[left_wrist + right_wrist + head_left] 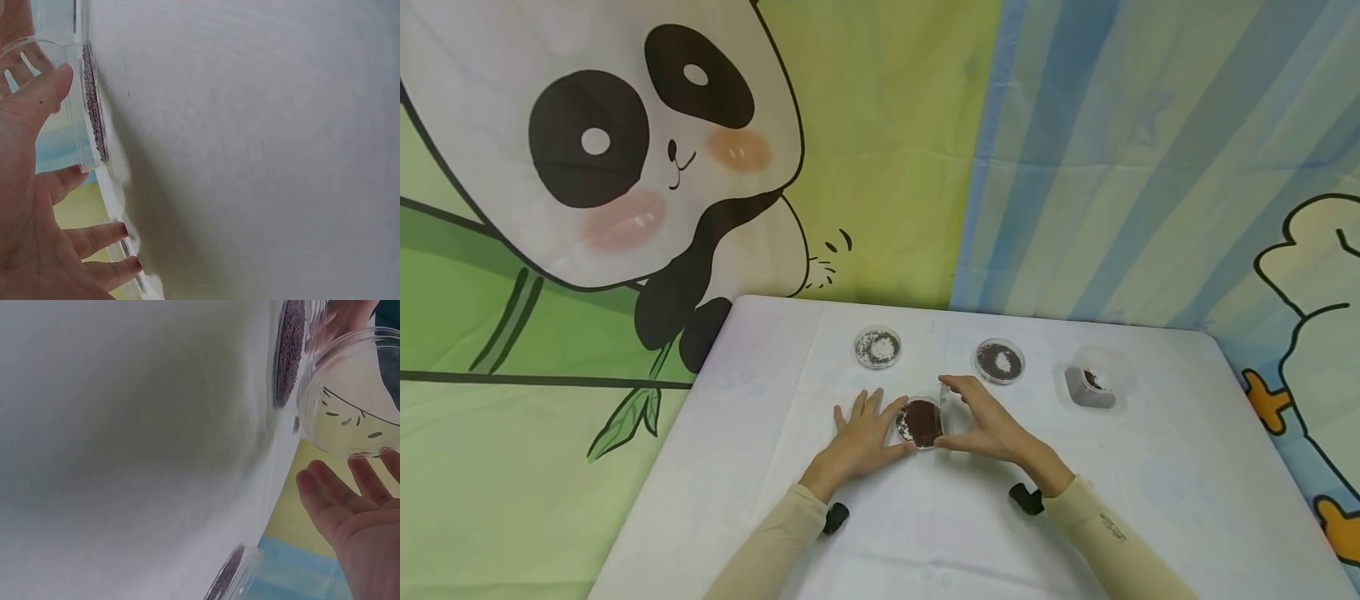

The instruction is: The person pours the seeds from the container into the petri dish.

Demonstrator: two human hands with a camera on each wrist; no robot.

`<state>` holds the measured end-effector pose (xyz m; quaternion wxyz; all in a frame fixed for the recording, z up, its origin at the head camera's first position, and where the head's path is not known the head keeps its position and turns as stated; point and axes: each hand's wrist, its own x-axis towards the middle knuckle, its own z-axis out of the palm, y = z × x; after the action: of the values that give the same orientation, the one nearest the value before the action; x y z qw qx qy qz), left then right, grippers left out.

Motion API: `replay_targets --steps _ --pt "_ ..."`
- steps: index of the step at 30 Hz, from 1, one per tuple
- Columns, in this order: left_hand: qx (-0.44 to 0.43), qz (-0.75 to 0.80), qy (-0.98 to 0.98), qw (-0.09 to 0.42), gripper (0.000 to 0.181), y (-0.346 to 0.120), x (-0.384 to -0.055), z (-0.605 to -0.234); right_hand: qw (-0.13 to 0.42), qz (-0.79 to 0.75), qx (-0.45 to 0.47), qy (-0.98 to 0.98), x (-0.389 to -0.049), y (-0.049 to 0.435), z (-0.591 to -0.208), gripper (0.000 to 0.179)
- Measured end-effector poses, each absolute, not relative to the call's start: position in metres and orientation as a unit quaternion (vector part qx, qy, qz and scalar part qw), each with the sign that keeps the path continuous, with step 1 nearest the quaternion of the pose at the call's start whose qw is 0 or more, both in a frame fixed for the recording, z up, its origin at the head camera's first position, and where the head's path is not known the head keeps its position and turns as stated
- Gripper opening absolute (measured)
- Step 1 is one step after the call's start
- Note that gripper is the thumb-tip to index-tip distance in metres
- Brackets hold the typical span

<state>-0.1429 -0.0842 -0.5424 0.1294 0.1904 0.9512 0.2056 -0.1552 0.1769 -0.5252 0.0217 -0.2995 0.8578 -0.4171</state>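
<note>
A round clear petri dish (917, 422) sits on the white table, filled with dark brown granules and a patch of white ones at its left. My left hand (859, 437) holds the dish's left side between thumb and index finger, its other fingers spread. Just right of the dish, my right hand (988, 421) grips a clear lid (350, 400) by the rim, thumb near and fingers far. The lid stands tilted on edge, close beside the dish. Brown granules (94, 103) show as a thin layer in the left wrist view.
Behind the hands stand two more clear dishes, a left one (877, 347) and a right one (999, 361), both with brown and white granules. A small grey container (1088, 388) with dark bits stands at the right. A cartoon-printed curtain (880, 150) hangs behind the table.
</note>
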Motion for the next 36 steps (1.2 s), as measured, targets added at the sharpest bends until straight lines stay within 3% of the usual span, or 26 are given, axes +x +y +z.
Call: replay_targets --steps 11,19,28,36 --pt "0.194 0.194 0.953 0.127 0.086 -0.085 -0.144 -0.545 0.059 -0.43 -0.292 0.852 -0.156 0.163 -0.528 0.099" --pt "0.192 0.19 0.954 0.131 0.088 -0.086 -0.145 -0.545 0.051 -0.373 -0.305 0.875 -0.157 0.154 -0.529 0.104" --pt "0.202 0.183 0.952 0.137 0.109 -0.088 -0.143 -0.543 0.032 -0.289 -0.315 0.903 -0.158 0.143 -0.527 0.107" --pt "0.209 0.178 0.952 0.137 0.109 -0.09 -0.142 -0.543 0.016 -0.23 -0.326 0.917 -0.161 0.137 -0.532 0.103"
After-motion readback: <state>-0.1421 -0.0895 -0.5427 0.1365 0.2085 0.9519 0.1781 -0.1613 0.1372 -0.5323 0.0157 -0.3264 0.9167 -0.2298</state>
